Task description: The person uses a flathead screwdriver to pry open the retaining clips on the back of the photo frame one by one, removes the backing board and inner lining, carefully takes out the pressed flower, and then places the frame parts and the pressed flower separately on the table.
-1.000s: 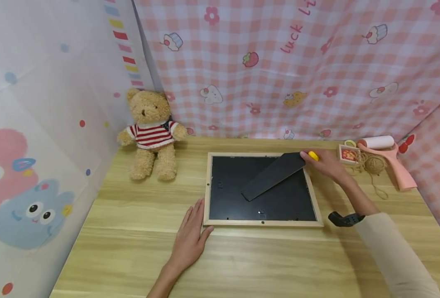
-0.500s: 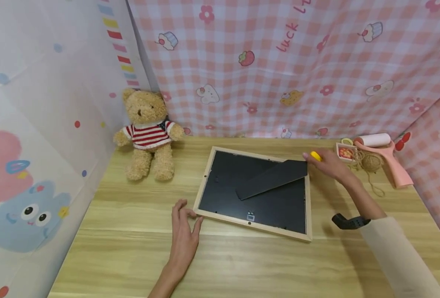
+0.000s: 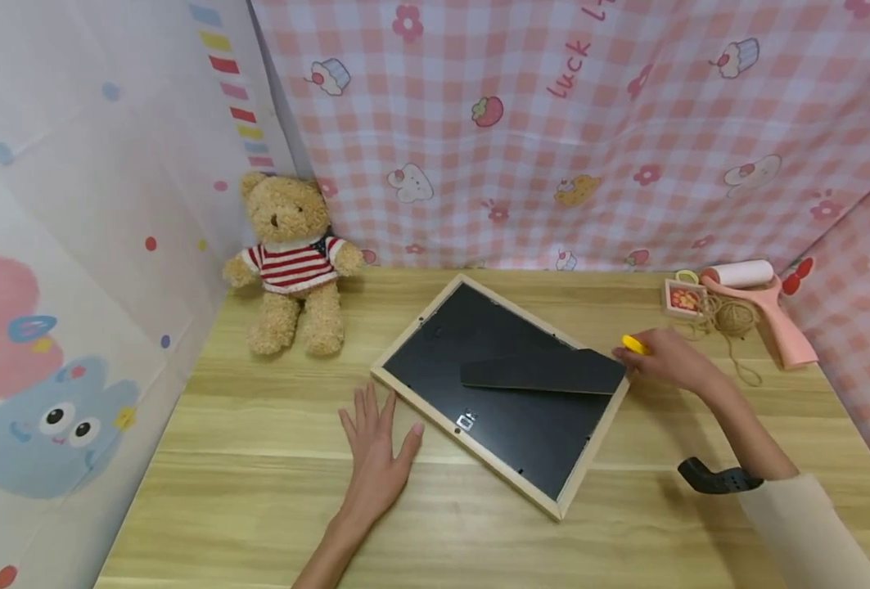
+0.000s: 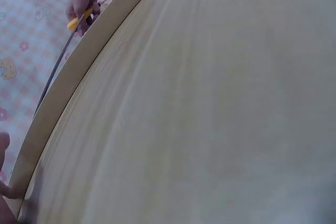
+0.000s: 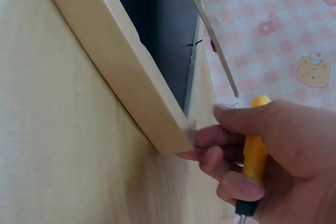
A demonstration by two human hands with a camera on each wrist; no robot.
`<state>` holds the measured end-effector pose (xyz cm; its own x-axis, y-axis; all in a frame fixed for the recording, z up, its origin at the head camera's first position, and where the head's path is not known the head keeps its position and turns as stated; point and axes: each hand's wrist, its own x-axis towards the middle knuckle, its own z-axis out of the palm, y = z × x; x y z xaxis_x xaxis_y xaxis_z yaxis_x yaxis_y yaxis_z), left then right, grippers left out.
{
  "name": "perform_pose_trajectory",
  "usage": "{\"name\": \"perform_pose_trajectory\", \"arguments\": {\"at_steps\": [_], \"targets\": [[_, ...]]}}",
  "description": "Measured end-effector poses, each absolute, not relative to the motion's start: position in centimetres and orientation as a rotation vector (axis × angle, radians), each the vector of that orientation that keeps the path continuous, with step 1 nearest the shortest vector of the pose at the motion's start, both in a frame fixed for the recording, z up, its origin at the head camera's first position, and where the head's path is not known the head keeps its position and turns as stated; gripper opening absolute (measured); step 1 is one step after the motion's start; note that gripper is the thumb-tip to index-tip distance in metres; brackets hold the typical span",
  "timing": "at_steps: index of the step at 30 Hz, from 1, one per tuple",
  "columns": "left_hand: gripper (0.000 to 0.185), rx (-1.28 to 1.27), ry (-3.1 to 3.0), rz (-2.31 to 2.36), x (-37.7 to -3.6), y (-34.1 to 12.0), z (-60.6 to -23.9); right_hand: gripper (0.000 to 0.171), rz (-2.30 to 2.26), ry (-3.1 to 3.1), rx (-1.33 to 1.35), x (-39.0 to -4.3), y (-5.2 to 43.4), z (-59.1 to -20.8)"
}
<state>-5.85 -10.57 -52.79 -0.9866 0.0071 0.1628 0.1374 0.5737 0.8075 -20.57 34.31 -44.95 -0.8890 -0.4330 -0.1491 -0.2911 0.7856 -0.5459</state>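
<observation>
The picture frame (image 3: 501,384) lies face down on the counter (image 3: 258,491) between the hands, its long axis running from 10 to 4 o'clock. The right hand (image 3: 666,360), grasping a yellow-handled screwdriver (image 3: 633,344), touches its 3 o'clock corner; the left hand (image 3: 379,450), fingers spread and released, rests just beside its 9 o'clock corner. Half a second ago the frame sat squarer; it has turned clockwise.

From the head view we look forward and down over the whole table (image 3: 258,491). Our left wrist view sits low and very near the tabletop, facing along the picture frame (image 4: 68,85) edge. Our right wrist view looks close-up at the frame's corner beside the right hand (image 5: 273,150). All three share that wooden frame.
</observation>
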Motion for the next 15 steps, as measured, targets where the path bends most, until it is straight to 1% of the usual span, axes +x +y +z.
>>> {"name": "perform_pose_trajectory", "arguments": {"at_steps": [3, 7, 10, 12, 15], "targets": [[0.091, -0.175, -2.748, -1.360, -6.2, -10.3, -52.7, 0.020, -0.748, 2.675, -0.613, -19.4, 34.3, -45.1], [0.112, -0.223, -2.790, -1.407, -7.2, -10.2, -52.7, 0.015, -0.751, 2.610, -0.695, -17.9, 34.2, -45.0], [0.126, -0.279, -2.802, -1.458, -8.2, -10.4, -52.7, 0.016, -0.782, 2.528, -0.734, -16.5, 34.1, -44.9], [0.134, -0.335, -2.848, -1.464, -9.0, -10.6, -52.5, 0.018, -0.811, 2.479, -0.782, -15.5, 34.1, -45.2], [0.137, -0.438, -2.916, -1.503, -10.5, -11.1, -51.8, 0.022, -0.854, 2.452, -0.892, -14.1, 34.4, -46.2]]}}
